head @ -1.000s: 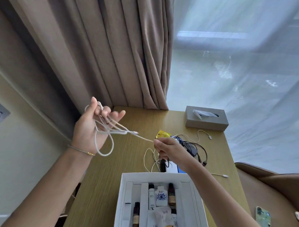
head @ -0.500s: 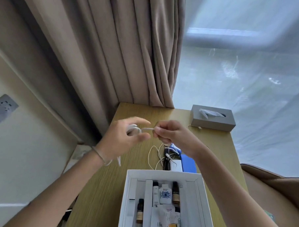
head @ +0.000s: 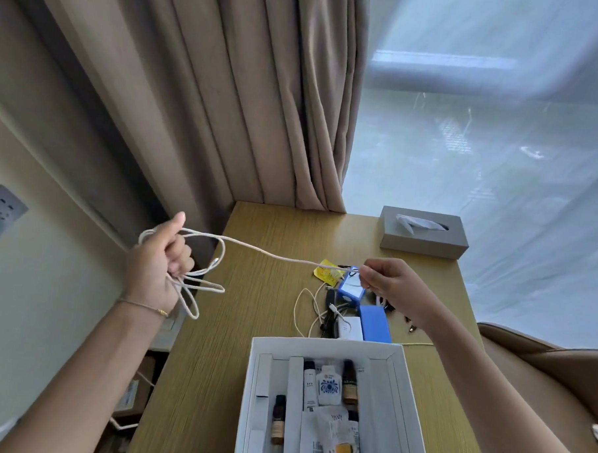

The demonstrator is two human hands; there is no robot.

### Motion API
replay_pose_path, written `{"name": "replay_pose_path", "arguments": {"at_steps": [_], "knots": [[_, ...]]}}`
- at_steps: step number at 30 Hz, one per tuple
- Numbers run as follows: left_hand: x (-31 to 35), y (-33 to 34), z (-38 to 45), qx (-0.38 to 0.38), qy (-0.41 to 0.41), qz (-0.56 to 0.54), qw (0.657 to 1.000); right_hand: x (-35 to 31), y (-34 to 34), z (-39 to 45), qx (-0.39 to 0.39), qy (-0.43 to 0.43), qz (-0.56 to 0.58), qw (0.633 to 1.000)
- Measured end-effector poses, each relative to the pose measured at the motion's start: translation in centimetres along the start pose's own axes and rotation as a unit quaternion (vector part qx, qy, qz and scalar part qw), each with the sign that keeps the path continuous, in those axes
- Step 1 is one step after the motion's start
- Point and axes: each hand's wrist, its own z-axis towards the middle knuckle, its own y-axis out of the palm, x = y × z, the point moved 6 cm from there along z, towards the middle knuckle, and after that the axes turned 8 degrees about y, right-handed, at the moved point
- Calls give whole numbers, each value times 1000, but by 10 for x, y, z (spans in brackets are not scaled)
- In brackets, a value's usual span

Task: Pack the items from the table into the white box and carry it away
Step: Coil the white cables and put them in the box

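My left hand [head: 158, 268] is raised left of the table, closed around several loops of a white cable [head: 199, 283]. The cable runs taut to my right hand [head: 391, 285], which pinches its other end above a pile of items. That pile holds a blue box [head: 375, 323], a smaller blue-and-white box [head: 351, 290], a white charger [head: 349, 328], a yellow packet [head: 326, 274] and tangled black and white cables [head: 321, 313]. The white box [head: 249, 395] stands open at the table's near edge with small bottles and sachets inside.
A grey tissue box [head: 424, 237] sits at the table's back right. Beige curtains [head: 227, 103] hang behind the wooden table [head: 266, 231]. A brown chair [head: 541, 367] is at the right, a wall socket [head: 0, 210] at the left.
My hands, close together half a second ago, have pulled apart. The left hand swung out to the left with the coiled cable; the right hand moved right and down, stretching the cable.
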Motion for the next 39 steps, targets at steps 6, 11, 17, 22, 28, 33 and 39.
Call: {"name": "replay_pose_path", "arguments": {"at_steps": [6, 11, 17, 22, 28, 33, 39], "knots": [[-25, 25, -36, -43, 33, 208, 977, -13, 10, -3, 16, -18, -43, 999], [-43, 88, -79, -162, 64, 292, 940, -46, 63, -5, -96, -49, -39, 993], [-49, 97, -84, -139, 77, 300, 941, -50, 69, -8, -76, -40, -34, 996], [-43, 54, -44, 9, -79, 45, 996, -22, 41, -13, -70, -6, 22, 997], [-44, 24, -31, -1, -88, 19, 996, -2, 13, -27, -42, 26, 129, 990], [-70, 69, -78, -148, -93, 134, 975, -19, 54, -28, -59, 22, 122, 990], [-87, 107, -100, -280, -118, 174, 937, -29, 69, -22, -2, 8, 43, 999]]}}
